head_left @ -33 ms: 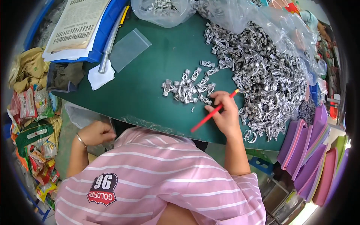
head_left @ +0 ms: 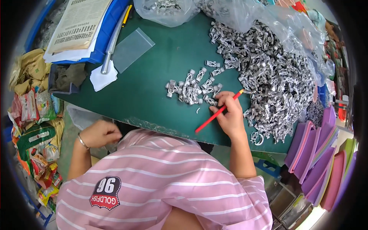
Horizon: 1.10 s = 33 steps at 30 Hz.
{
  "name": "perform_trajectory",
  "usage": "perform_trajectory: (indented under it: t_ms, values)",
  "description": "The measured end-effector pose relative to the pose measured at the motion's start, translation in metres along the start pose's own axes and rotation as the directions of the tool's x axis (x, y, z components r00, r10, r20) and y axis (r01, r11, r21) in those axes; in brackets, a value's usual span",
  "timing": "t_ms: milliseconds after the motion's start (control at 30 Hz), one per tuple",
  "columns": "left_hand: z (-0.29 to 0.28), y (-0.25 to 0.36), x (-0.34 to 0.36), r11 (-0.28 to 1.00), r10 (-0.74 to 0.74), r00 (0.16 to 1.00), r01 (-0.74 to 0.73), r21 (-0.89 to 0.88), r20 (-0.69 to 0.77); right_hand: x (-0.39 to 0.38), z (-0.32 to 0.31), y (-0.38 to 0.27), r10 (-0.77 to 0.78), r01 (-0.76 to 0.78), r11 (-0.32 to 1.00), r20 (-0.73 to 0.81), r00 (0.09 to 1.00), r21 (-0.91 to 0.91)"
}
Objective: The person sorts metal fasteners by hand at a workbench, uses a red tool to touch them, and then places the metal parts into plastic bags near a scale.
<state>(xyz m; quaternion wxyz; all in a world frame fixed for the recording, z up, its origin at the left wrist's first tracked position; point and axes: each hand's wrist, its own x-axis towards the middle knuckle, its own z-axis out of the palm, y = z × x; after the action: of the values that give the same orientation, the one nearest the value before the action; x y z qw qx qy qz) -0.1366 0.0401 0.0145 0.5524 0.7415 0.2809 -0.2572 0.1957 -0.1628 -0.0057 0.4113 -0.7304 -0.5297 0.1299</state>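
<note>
Red stick (head_left: 214,115) sits in right hand (head_left: 230,117) grip, touching metal clips (head_left: 193,90).

Lying flat on green mat, upper left: small clear rectangular zip bag (head_left: 131,49). Sagging over mat's top edge: large clear plastic bags holding grey metal parts (head_left: 165,10). Piling up at far left: colourful crumpled snack wrappers (head_left: 36,126). Resting top left on blue tray: white printed paper sheet (head_left: 78,23).
</note>
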Motion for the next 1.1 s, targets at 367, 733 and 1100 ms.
perform_trajectory:
  t_ms: [367,733,1100]
  values:
    - [0.044,0.124,0.108,0.731,0.326,0.916,-0.401,-0.552,-0.234,-0.010,0.010,-0.019,0.390,-0.260,0.472,0.065,0.919,0.842]
    - [0.042,0.134,0.105,0.632,0.626,0.641,-0.751,-0.192,-0.444,-0.015,0.040,-0.020,0.210,-0.062,0.447,-0.037,0.977,0.892]
    - [0.041,0.125,0.107,0.420,0.278,0.942,-0.295,-0.858,-0.188,-0.006,0.031,-0.046,-0.133,0.297,0.833,-0.352,0.926,0.467]
